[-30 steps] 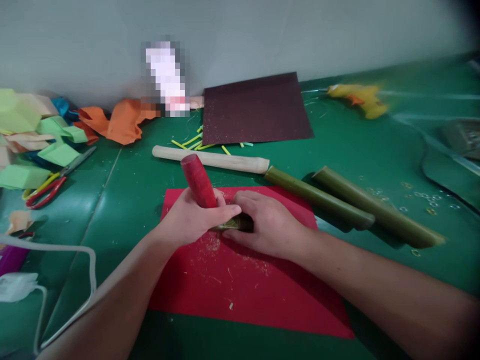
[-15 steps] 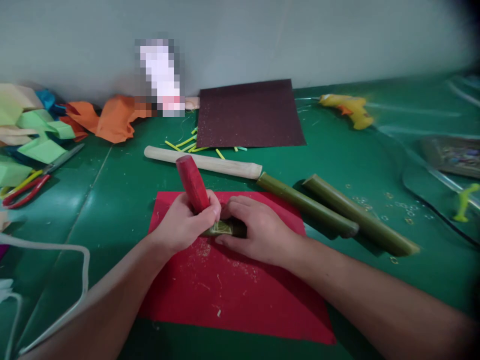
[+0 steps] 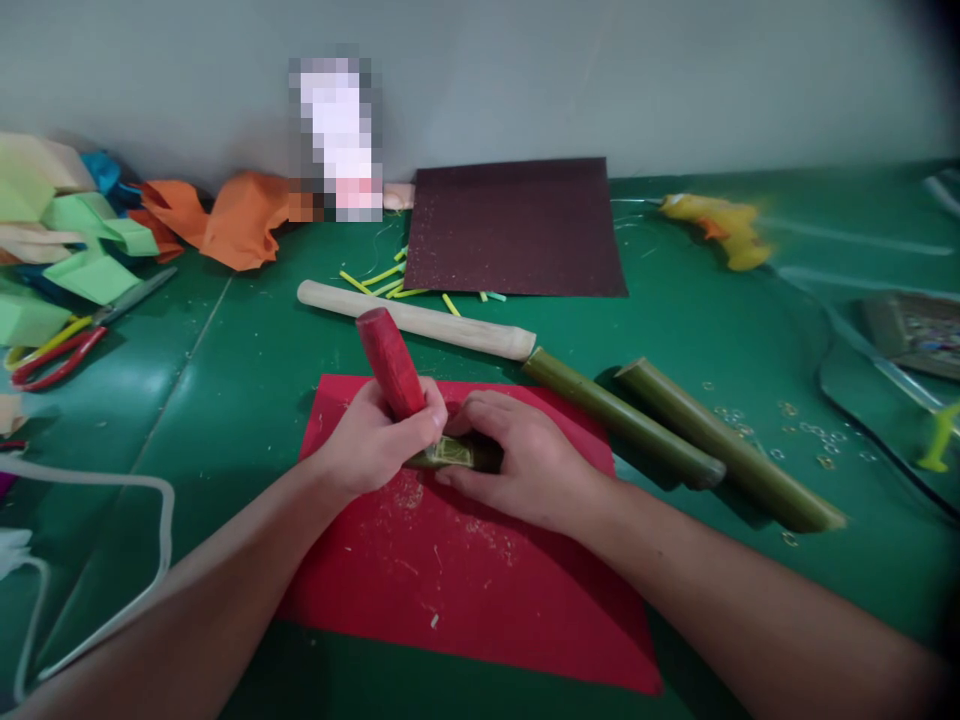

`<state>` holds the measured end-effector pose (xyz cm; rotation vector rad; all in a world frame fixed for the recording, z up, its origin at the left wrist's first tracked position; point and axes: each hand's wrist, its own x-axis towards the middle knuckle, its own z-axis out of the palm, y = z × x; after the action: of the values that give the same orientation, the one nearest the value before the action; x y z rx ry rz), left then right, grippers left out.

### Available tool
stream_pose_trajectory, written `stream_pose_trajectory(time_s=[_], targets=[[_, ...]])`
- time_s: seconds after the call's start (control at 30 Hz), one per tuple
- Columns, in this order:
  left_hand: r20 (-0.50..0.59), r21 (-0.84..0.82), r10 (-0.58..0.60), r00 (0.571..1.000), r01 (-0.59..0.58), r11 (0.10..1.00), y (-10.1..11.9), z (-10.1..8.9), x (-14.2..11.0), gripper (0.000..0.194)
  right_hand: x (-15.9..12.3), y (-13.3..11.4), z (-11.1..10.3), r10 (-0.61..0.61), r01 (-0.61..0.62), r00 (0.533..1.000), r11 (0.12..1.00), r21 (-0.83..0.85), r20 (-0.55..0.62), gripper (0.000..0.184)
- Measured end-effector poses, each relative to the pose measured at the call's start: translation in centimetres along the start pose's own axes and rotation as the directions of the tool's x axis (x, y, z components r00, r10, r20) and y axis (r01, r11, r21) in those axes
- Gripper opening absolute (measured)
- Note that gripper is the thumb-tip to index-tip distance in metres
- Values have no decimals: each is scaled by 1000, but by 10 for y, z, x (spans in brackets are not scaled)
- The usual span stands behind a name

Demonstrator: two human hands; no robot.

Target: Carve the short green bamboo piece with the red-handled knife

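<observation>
My left hand (image 3: 371, 445) is wrapped round a tool with a red handle (image 3: 388, 362) that sticks up and away from me; its working end is hidden by my fingers. My right hand (image 3: 517, 455) presses down on a short green bamboo piece (image 3: 450, 455) lying on a red paper sheet (image 3: 480, 590). The tool meets the bamboo piece between my two hands. Pale shavings lie scattered on the red sheet below my hands.
Two long green bamboo sticks (image 3: 720, 445) lie to the right, a pale wooden rod (image 3: 420, 322) behind my hands. A dark sandpaper sheet (image 3: 517, 228), a yellow glue gun (image 3: 716, 228), red scissors (image 3: 52, 355), coloured paper scraps (image 3: 82, 250) and a white cable (image 3: 105, 480) are about the green table.
The camera view shifted slightly. Both hands keep the same grip on the tool and the bamboo piece, with only small movement.
</observation>
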<state>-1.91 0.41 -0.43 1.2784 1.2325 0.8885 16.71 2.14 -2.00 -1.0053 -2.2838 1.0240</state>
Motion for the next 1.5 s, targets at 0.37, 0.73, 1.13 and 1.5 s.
stream_pose_trajectory(time_s=[0.37,0.73,1.13,1.5], targets=[[-5,-92,-30,1000,29,995,2,2,2,15,0,1,0,-3,3,1000,1000,3,-5,18],[7,-243,10,1000,-8,970,-8,0,2,18,0,4,3,-59,60,995,998,10,-82,19],[-45,-140,42,998,-48,989,-4,4,2,13,0,3,2,-55,53,997,998,-30,-61,18],[-218,-279,64,974,-125,952,-9,3,-1,26,1,1,4,-21,18,997,999,-43,-79,20]])
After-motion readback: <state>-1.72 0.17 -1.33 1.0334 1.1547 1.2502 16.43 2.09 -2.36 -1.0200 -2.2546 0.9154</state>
